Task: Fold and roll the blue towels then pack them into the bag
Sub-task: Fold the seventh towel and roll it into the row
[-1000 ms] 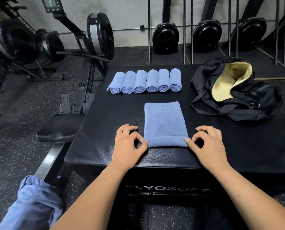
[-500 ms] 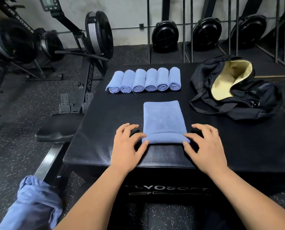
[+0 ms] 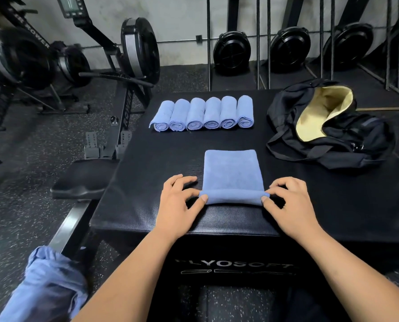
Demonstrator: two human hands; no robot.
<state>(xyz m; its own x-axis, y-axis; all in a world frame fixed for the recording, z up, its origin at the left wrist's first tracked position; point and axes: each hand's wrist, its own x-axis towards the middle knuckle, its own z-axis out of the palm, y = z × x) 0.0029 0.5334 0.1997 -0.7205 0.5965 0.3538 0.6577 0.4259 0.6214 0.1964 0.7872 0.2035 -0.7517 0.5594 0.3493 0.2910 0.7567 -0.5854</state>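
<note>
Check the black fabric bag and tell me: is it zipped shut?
No, the black fabric bag lies open on the black padded box, showing its pale yellow lining.

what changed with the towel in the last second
The left hand and right hand have rolled the near edge of the folded towel further away, so the roll is thicker and the flat part shorter. Both still pinch its ends. The six rolled towels and the bag stayed put.
</note>
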